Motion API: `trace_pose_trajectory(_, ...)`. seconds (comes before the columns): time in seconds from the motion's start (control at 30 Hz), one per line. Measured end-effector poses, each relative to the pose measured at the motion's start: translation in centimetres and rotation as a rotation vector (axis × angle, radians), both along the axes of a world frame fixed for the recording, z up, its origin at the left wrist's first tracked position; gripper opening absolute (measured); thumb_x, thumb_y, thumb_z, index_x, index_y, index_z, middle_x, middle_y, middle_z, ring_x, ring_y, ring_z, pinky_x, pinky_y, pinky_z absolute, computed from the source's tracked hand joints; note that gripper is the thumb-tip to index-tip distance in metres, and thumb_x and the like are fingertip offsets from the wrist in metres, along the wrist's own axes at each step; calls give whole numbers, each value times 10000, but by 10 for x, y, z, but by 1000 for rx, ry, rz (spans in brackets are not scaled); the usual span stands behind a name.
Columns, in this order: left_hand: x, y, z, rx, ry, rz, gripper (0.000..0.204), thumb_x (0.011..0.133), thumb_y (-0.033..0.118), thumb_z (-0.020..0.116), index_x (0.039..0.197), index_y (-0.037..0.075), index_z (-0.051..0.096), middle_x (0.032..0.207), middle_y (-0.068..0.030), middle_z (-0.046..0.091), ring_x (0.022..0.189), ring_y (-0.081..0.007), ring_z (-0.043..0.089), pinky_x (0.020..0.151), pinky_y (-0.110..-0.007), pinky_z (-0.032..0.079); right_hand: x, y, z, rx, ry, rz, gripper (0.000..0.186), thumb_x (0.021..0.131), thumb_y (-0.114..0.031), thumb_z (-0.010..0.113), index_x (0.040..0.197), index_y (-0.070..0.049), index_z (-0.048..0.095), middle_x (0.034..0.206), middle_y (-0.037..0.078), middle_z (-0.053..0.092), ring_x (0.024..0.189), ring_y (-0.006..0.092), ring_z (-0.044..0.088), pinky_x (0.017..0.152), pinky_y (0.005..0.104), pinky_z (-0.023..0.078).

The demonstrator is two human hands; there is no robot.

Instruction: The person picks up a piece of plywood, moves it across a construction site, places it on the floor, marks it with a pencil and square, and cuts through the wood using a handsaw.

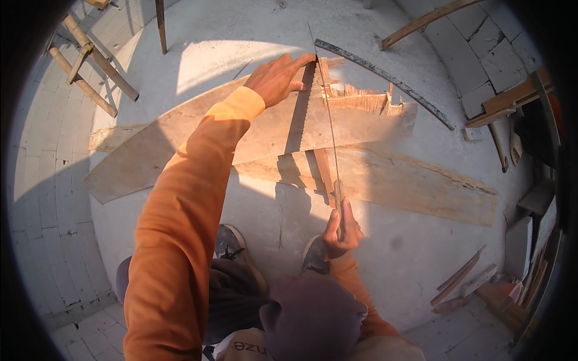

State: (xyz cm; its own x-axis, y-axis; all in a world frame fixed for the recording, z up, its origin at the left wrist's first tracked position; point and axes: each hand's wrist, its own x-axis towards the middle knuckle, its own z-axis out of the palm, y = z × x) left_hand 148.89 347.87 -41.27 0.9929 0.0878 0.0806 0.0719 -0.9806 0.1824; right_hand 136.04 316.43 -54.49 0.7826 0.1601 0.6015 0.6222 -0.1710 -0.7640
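Note:
My right hand (343, 231) is wrapped around the wooden handle of a handsaw (331, 129). I see its thin blade edge-on, running away from me across a plywood sheet (259, 129). A toothed shadow of the blade falls on the sheet, left of the saw. My left hand (278, 79) rests on the sheet's far part with fingers stretched out, the fingertips close to the blade. Right of the saw, the plywood's far edge is broken, with splintered layers showing. Whether the teeth are in the wood I cannot tell.
Beneath the sheet lies a long wooden board (415, 183), with a reddish strip of wood (324, 174) near the saw handle. A dark narrow bar (385, 81) is on the floor beyond. Bamboo poles (99, 60) stand at far left; scrap wood (460, 280) lies at right.

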Motion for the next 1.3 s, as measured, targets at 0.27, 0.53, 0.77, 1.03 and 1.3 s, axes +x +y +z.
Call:
trace_pose_trajectory(0.27,0,-1,0,-29,5,10,600,979,321,660,1505,222,388,1147,-178,614,1103,-404,604,955,-505,487,-9,-7,15,-81,55,-13,379,835,103,665,1204,188,646,968,289,749,701,288,758,651,330,590)
trace_pose_trajectory(0.53,1,1,-13,43,-95,-17,627,970,288,686,1520,277,387,1130,-157,641,1092,-362,647,926,-485,535,-9,-4,21,-56,41,-37,394,824,107,678,1211,177,651,1016,289,751,726,254,767,647,317,589)
trace_pose_trajectory(0.77,3,-4,-9,24,-40,29,613,972,276,689,1509,296,392,1129,-159,647,1087,-371,655,924,-500,533,-16,-13,13,-65,60,-16,401,821,121,675,1219,173,652,1031,285,752,720,237,767,639,294,579)
trace_pose_trajectory(1.03,4,-6,-9,27,-65,29,614,968,284,693,1504,303,394,1117,-162,650,1059,-372,667,901,-508,536,4,2,38,-19,129,-1,384,848,107,666,1229,159,658,1049,272,757,727,215,766,644,278,575)
trace_pose_trajectory(1.3,-2,-3,-15,64,-100,32,625,968,296,688,1512,321,382,1141,-155,649,1082,-361,668,890,-530,539,10,13,51,-21,139,23,381,882,82,672,1260,130,657,1068,265,756,734,187,765,617,253,554)
